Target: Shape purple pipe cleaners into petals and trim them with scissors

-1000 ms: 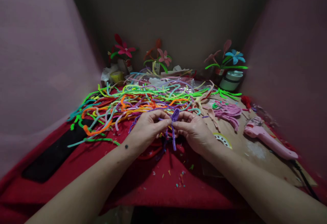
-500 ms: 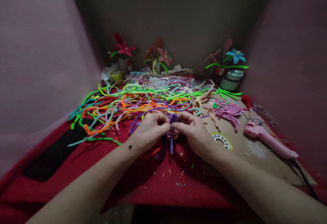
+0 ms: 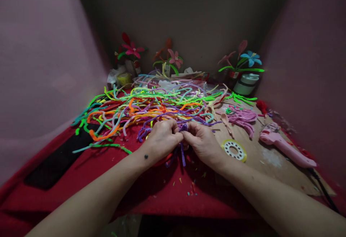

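Note:
Between my two hands is a purple pipe cleaner piece (image 3: 183, 154), with a folded, petal-like top showing above the fingertips and a stem hanging below. My left hand (image 3: 164, 136) pinches it from the left, thumb against the fingers. From the other side my right hand (image 3: 200, 139) grips it too, its thumb meeting the left one. The fingers cover the middle of the piece. Just behind my left hand lie loose purple pipe cleaners (image 3: 144, 130). Part of a red round object (image 3: 164, 159) shows under the left wrist.
A heap of coloured pipe cleaners (image 3: 151, 103) spreads across the red cloth (image 3: 129, 197). On the cardboard (image 3: 251, 168) at right are a yellow-rimmed spool (image 3: 234, 150), pink bundles (image 3: 243, 120) and a pink glue gun (image 3: 288, 147). Pipe cleaner flowers (image 3: 250, 58) stand behind; a black object (image 3: 59, 161) lies left.
Both hands have closed in on the purple piece and turned slightly. Its top now leans right and shows less above the fingers. The left wrist has shifted a little to the right.

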Demonstrator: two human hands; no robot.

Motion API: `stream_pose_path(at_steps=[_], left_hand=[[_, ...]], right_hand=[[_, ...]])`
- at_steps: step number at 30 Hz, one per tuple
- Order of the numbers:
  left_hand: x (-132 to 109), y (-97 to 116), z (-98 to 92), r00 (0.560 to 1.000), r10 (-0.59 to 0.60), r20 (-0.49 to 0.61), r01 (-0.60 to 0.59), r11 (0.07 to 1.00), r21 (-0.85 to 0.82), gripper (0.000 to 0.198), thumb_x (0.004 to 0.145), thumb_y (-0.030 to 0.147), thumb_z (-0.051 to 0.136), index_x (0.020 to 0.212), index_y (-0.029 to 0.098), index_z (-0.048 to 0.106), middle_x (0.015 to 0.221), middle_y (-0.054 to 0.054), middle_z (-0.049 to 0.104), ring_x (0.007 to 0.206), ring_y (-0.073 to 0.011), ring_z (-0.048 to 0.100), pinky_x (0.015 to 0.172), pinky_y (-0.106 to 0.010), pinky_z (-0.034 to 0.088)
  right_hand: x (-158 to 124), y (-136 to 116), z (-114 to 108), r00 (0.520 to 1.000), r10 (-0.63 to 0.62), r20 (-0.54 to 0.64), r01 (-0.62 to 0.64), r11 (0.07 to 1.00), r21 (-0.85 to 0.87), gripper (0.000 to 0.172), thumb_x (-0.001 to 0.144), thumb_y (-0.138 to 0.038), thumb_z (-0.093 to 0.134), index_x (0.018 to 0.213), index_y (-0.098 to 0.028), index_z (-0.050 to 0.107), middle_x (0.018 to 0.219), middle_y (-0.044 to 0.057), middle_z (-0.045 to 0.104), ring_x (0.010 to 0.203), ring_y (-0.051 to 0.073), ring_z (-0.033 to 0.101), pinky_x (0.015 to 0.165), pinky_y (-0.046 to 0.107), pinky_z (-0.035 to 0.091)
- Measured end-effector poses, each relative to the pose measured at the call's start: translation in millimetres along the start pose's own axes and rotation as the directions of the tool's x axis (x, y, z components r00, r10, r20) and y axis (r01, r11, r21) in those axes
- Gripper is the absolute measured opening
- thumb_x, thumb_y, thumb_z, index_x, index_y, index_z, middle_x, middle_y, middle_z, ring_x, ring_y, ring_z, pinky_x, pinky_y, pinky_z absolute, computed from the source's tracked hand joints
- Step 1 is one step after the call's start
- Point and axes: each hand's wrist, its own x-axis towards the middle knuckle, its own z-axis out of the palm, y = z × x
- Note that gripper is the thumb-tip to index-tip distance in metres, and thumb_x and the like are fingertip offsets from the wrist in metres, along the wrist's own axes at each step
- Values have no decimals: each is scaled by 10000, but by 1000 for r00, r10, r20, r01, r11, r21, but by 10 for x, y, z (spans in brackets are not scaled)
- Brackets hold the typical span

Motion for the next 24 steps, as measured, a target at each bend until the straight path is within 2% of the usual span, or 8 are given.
stream_pose_path(at_steps=[4, 7, 9, 11, 14, 17, 20, 24], left_hand=[[-18, 52, -10, 999, 9, 32, -11, 997, 78, 103, 591, 145, 460, 536, 191, 386, 469, 56, 411, 443, -98, 407, 433, -212, 281], [-28, 72, -13, 998, 11, 57, -16, 997, 73, 106, 584, 124, 455, 542, 192, 386, 461, 54, 439, 425, -100, 437, 424, -211, 299], [-27, 69, -15, 996, -21, 85, 21, 1000, 1, 97, 584, 110, 448, 565, 191, 399, 461, 52, 484, 413, -105, 477, 420, -206, 331], [-21, 62, -24, 988, -69, 136, 85, 989, -118, 88, 596, 105, 442, 596, 189, 418, 472, 46, 534, 403, -110, 509, 416, -204, 366], [-8, 60, -65, 966, -115, 230, 182, 938, -295, 55, 626, 122, 454, 626, 177, 455, 504, 29, 588, 388, -106, 523, 404, -202, 395], [11, 67, -124, 949, -116, 292, 233, 882, -409, 22, 641, 144, 486, 629, 162, 484, 520, 15, 608, 388, -98, 521, 411, -202, 409], [30, 63, -181, 956, -64, 286, 188, 883, -430, 30, 655, 166, 533, 639, 141, 534, 561, 3, 612, 482, -103, 555, 485, -202, 434], [43, 32, -230, 987, 52, 150, 18, 903, -430, 134, 690, 261, 607, 731, 134, 617, 689, 10, 614, 643, -103, 561, 605, -197, 439]], right_hand=[[-22, 19, -12, 999, -54, -7, 52, 984, -172, 95, 717, -169, 488, 625, -188, 479, 541, -45, 488, 493, 93, 442, 475, 219, 347], [-34, 15, -21, 995, -104, -12, 99, 971, -220, 118, 716, -143, 478, 607, -189, 470, 536, -45, 489, 491, 91, 444, 479, 219, 349], [-30, 5, -20, 996, -85, -14, 82, 984, -157, 97, 713, -141, 483, 627, -185, 490, 537, -44, 508, 482, 93, 460, 476, 221, 362], [-14, -5, -17, 1000, -30, -10, 30, 999, -23, 67, 721, -173, 507, 654, -179, 508, 539, -38, 534, 476, 97, 482, 473, 225, 381], [17, -10, -17, 999, 20, 36, -26, 986, 166, 81, 721, -230, 558, 679, -163, 537, 556, -21, 571, 495, 103, 510, 500, 233, 404], [36, -11, -22, 994, 27, 102, -53, 963, 265, 87, 669, -204, 619, 711, -147, 570, 575, -9, 597, 516, 104, 525, 529, 238, 412], [38, -22, -24, 994, 67, 84, -91, 937, 336, 160, 600, -181, 680, 705, -148, 564, 582, -15, 601, 508, 102, 526, 521, 237, 420], [31, -33, -29, 992, 112, 61, -127, 924, 361, 200, 560, -144, 682, 720, -161, 563, 563, -40, 588, 457, 89, 504, 483, 230, 424]])
